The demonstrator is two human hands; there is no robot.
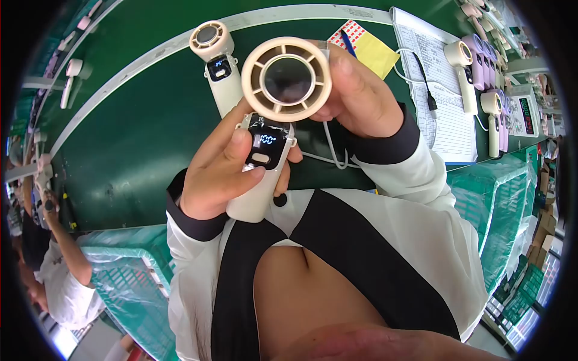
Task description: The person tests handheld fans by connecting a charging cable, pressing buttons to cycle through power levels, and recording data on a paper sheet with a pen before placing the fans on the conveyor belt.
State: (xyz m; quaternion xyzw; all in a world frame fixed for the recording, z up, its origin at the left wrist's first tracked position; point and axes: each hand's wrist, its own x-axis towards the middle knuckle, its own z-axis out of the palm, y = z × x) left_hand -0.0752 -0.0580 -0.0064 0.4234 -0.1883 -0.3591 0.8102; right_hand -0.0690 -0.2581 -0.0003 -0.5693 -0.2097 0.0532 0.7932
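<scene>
A cream handheld fan [260,195] is held up in front of my chest, its round grille facing me and its dark display lit with "100". My left hand [211,171] is closed around the handle, thumb beside the display's button. At the right side of the fan's round head, my right hand [367,96] grips the rim with thumb and bent fingers; some of those fingers are hidden behind the head. A second cream handheld fan [220,90] lies on the green table [120,144] just beyond my left hand, its small display also lit.
Beyond my right hand lie a yellow sheet [376,57], a red-patterned sticker sheet [355,29] and a blue pen [347,43]. Printed papers [445,135] carry a black-ended cable [431,102]. Several cream and purple fans stand near a digital meter [524,111]. Green crates [490,186] flank me; another person [63,271] is left.
</scene>
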